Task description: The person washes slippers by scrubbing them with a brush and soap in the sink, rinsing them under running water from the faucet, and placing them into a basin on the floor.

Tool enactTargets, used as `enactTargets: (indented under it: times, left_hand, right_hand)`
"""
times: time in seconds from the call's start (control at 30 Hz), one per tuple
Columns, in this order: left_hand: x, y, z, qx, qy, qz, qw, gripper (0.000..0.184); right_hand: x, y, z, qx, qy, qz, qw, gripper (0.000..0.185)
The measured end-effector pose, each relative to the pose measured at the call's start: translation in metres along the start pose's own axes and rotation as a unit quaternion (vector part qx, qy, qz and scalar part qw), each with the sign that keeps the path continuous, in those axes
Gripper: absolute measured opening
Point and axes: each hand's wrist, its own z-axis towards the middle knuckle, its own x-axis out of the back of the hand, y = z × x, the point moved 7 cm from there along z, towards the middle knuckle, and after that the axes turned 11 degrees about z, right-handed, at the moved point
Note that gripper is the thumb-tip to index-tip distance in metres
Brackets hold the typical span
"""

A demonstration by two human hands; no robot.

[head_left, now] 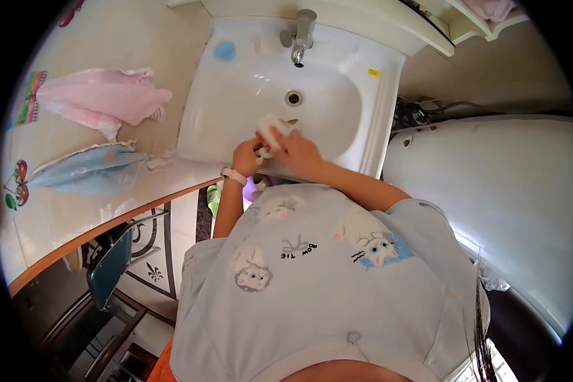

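Note:
Over the near rim of the white washbasin (223,121), both hands come together on a small white cloth-like item (272,126). My left hand (247,157), with a pale band on its wrist, is closed at the lower left of it, and a bit of red shows by the fingers. My right hand (299,153) lies against its right side with the fingers bent, slightly blurred. The item's exact kind is unclear. Beyond the hands are the drain (293,98) and the chrome faucet (303,38); I see no water running.
On the left wall hang a pink towel (108,99) and a blue towel (89,169). A light blue round patch (224,51) marks the basin's back left corner. To the right stands a large white appliance-like body (490,191) with a dark cord behind it.

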Motion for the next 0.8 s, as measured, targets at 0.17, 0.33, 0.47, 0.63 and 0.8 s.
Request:
enactTargets:
  times: [0.17, 0.33, 0.47, 0.63, 0.8]
  left_hand:
    - [-0.003, 0.005, -0.011, -0.058, 0.022, -0.090, 0.994, 0.039]
    - [0.002, 0.003, -0.006, 0.005, 0.004, 0.012, 1.000, 0.039]
    - [-0.007, 0.005, -0.006, -0.043, -0.022, -0.090, 0.995, 0.043]
    - [-0.003, 0.011, -0.004, -0.023, -0.031, -0.015, 0.999, 0.043]
    - [-0.002, 0.019, -0.009, -0.028, -0.020, -0.040, 0.999, 0.046]
  right_hand:
    - [-0.007, 0.036, 0.009, -0.079, 0.023, -0.008, 0.997, 0.055]
    - [-0.003, -0.002, -0.002, -0.027, -0.024, 0.006, 0.999, 0.055]
    - [-0.002, 0.033, 0.024, -0.061, 0.013, -0.008, 0.998, 0.054]
    - [0.001, 0.017, 0.025, -0.043, -0.045, 0.002, 0.998, 0.054]
    - [0.007, 0.054, 0.047, -0.115, -0.026, 0.056, 0.991, 0.055]
